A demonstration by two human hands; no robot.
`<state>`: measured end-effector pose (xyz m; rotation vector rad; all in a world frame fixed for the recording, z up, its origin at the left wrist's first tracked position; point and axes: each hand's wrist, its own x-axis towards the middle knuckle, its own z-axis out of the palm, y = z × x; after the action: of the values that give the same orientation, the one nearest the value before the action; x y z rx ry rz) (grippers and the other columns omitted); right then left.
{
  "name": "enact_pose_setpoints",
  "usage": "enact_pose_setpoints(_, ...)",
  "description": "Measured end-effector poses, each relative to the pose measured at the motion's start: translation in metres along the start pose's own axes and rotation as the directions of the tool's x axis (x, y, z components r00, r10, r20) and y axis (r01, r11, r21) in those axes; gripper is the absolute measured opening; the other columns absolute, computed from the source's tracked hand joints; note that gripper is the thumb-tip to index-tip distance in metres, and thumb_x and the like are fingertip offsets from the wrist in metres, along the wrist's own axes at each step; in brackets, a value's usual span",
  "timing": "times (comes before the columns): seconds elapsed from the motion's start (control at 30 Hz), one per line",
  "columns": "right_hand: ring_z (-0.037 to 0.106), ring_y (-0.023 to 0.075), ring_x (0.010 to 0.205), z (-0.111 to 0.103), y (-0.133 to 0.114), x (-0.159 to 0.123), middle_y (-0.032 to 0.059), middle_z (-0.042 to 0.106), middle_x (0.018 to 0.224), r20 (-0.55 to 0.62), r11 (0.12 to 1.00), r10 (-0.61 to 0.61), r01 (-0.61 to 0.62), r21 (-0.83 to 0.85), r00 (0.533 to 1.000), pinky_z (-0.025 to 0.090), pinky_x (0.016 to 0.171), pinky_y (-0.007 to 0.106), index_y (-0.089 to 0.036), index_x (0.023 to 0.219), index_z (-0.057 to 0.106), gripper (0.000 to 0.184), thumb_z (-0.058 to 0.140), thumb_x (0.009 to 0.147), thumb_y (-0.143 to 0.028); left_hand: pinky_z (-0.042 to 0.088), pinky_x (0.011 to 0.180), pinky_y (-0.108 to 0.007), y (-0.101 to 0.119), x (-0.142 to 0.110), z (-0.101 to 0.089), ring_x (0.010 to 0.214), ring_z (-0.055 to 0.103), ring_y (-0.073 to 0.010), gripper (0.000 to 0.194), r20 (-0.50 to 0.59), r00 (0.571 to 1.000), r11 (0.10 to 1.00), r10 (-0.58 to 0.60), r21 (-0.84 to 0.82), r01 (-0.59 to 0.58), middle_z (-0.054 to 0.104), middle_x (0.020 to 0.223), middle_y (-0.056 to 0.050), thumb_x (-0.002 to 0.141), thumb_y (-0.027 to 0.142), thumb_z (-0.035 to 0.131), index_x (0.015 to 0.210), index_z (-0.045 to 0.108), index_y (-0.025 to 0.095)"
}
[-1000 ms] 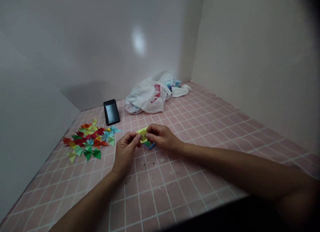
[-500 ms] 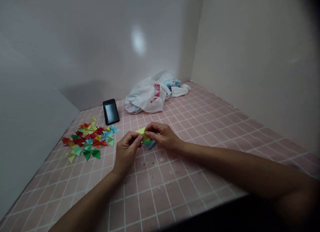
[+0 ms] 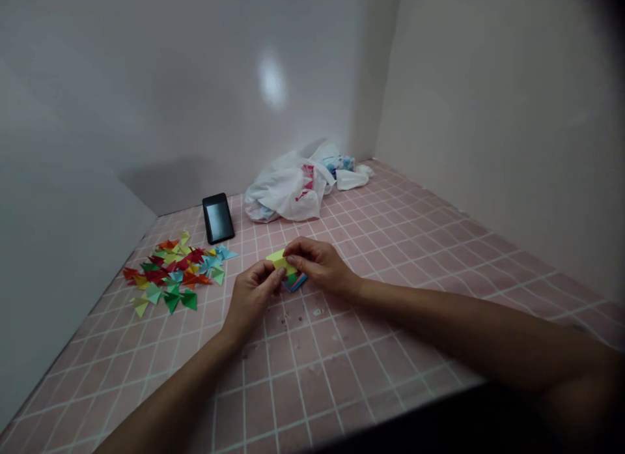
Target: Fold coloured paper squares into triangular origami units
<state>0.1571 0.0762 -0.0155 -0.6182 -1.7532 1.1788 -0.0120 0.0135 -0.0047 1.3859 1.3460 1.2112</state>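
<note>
Reading the head-camera feed from my remote station, I see both bare hands close together over a pink tiled surface with white grout. The left hand and the right hand share a yellow-green folded paper, which sits in the air between them. The left fingers and thumb are pressed together on its lower edge, while the right fingers clamp it from above. Just beneath the right hand, a small multicoloured paper piece in green and blue sits close to the yellow-green paper; I cannot tell whether the two are touching.

Left of the hands lies a loose scatter of folded paper triangles in red, green, yellow, orange and light blue. Farther back, a black smartphone lies flat beside a crumpled white plastic bag with a red print. Behind the bag, a blue-patterned packet lies near a crumpled white tissue.
</note>
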Motion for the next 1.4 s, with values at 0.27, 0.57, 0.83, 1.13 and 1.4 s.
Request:
enact_pose_setpoints(0.27, 0.064, 0.0168, 0.095, -0.001, -0.013, -0.003, 0.0080, 0.069, 0.107, 0.050, 0.980, -0.130, 0.136, -0.146, 0.990, 0.050, 0.081, 0.030, -0.019, 0.115, 0.067, 0.026, 0.052, 0.095, -0.025, 0.042, 0.060, -0.024, 0.004, 0.002, 0.003, 0.058, 0.054, -0.0113, 0.026, -0.009, 0.994, 0.971, -0.113, -0.215, 0.108, 0.064, 0.066, 0.000, 0.075, 0.040, 0.076, 0.073, 0.067, 0.016)
enact_pose_setpoints(0.57, 0.060, 0.0109, 0.067, -0.002, -0.007, 0.004, 0.0002, 0.066, 0.079, 0.075, 0.966, 0.115, -0.129, 0.222, 0.991, 0.051, 0.065, 0.025, -0.017, 0.102, 0.070, 0.023, 0.060, 0.088, -0.032, 0.044, 0.058, -0.020, 0.004, 0.002, 0.003, 0.056, 0.054, -0.0086, 0.023, 0.086, 0.979, 0.891, -0.183, -0.406, 0.202, 0.062, 0.067, 0.002, 0.072, 0.033, 0.079, 0.072, 0.065, 0.016)
enact_pose_setpoints(0.83, 0.060, 0.0095, 0.063, -0.002, -0.009, 0.005, -0.0020, 0.066, 0.074, 0.083, 0.905, 0.204, -0.221, 0.363, 0.975, 0.050, 0.063, 0.023, -0.017, 0.097, 0.070, 0.021, 0.068, 0.083, -0.032, 0.044, 0.057, -0.018, 0.002, 0.001, 0.003, 0.056, 0.053, -0.0072, 0.023, 0.120, 0.964, 0.854, -0.237, -0.448, 0.266, 0.062, 0.067, 0.001, 0.071, 0.033, 0.081, 0.076, 0.067, 0.016)
enact_pose_setpoints(1.13, 0.056, 0.0089, 0.057, 0.003, -0.004, 0.002, -0.0022, 0.062, 0.066, 0.127, 0.907, 0.262, -0.289, 0.305, 0.957, 0.048, 0.058, 0.023, -0.015, 0.076, 0.062, 0.022, 0.070, 0.080, -0.035, 0.045, 0.064, -0.020, -0.002, 0.002, 0.003, 0.061, 0.055, -0.0090, 0.021, -0.017, 0.992, 0.929, -0.128, -0.352, 0.114, 0.063, 0.066, 0.003, 0.074, 0.034, 0.079, 0.075, 0.066, 0.016)
enact_pose_setpoints(1.4, 0.056, 0.0113, 0.061, 0.002, -0.001, 0.000, -0.0017, 0.060, 0.066, 0.049, 0.986, 0.134, -0.138, 0.092, 0.990, 0.045, 0.057, 0.024, -0.017, 0.074, 0.057, 0.019, 0.065, 0.083, -0.032, 0.044, 0.066, -0.024, -0.005, 0.001, 0.001, 0.063, 0.057, -0.0120, 0.021, -0.058, 0.998, 0.990, 0.002, -0.139, -0.010, 0.064, 0.064, 0.002, 0.081, 0.034, 0.074, 0.072, 0.065, 0.017)
